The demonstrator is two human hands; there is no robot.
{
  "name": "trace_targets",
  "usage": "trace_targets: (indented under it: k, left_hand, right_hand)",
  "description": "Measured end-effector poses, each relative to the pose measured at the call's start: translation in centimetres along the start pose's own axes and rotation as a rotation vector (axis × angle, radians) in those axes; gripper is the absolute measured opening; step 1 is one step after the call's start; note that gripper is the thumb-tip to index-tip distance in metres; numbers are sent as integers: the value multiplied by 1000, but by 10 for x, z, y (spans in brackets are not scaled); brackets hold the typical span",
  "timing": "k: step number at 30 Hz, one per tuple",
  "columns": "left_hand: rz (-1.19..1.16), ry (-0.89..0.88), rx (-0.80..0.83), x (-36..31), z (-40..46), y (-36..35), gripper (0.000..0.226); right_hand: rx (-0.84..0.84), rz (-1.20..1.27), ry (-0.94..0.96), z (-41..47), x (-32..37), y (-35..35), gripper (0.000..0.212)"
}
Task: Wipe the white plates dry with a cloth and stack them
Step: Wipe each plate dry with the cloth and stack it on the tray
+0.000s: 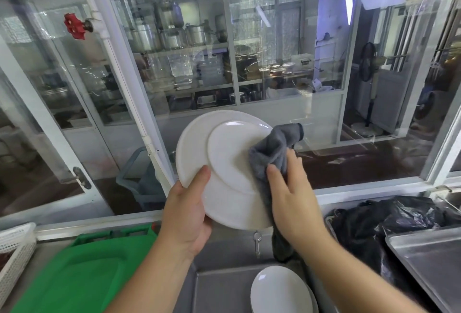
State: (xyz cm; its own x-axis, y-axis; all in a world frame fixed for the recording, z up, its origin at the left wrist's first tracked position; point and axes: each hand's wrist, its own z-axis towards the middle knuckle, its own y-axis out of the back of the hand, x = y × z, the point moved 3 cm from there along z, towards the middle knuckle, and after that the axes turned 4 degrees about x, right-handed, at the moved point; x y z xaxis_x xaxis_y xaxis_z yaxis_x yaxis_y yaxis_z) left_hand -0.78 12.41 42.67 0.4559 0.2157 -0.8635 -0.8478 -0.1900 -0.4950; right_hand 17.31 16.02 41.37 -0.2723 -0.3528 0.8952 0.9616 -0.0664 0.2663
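Now, white plate is held up w/ its underside facing the camera, above the stack of plates at the bottom. Left hand clamps its lower-left rim — thumb on the back. Right hand grasps the grey cloth against the plate's right side. To do it well: rotate plate, wipe foot ring & rim — keep grip firm. No readable labels.

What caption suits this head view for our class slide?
Left hand holds a white plate while right hand wipes it with a grey cloth.
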Motion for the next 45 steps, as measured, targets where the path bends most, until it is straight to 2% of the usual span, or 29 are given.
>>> trace_targets:
  k: [2,3,7,10,12,16,19,24,27,33,36,39,42,45]
  left_hand:
    - [0,5,-3,2,-1,0,45]
    - [0,10,2,3,-1,0,43]
    - [3,20,42,8,-4,2,32]
    - [-21,-4,107,7,-4,2,30]
    - [-56,-26,90,5,-3,2,32]
    - [-61,-62,37,-4,-5,-1,46]
    - [-11,-64,40,-10,-12,-4,47]
    - [21,-98,28,-14,-17,-4,43]
    - [52,-94,26,-11,-17,-1,38]
    - [165,-67,34,-6,-16,2,47]
    - [147,-48,65,-5,-17,0,39]
    - [126,-47,74,-8,-18,0,32]
    - [124,-28,83,-8,-22,-1,28]
    - [89,-26,74,-2,-26,-2,28]
  right_hand:
    - [13,-108,42,-18,2,-10,73]
    - [39,-181,86,-25,2,-15,75]
    - [243,-447,287,-27,18,-26,68]
    - [363,-524,391,-8,38,-25,62]
    - [399,-555,445,4,51,-25,58]
    - [342,-541,445,38,72,-25,56]
    - [245,-552,406,67,79,-16,56]
    - [118,-447,158,90,62,2,39]
    - [83,-417,88,78,46,-1,41]
    - [292,-333,309,15,34,-26,59]
    - [422,-360,458,15,49,-25,58]
    - [480,-453,583,32,70,-19,58]
    - [454,-538,640,56,89,-19,47]
    - [406,-466,522,82,98,-15,11]
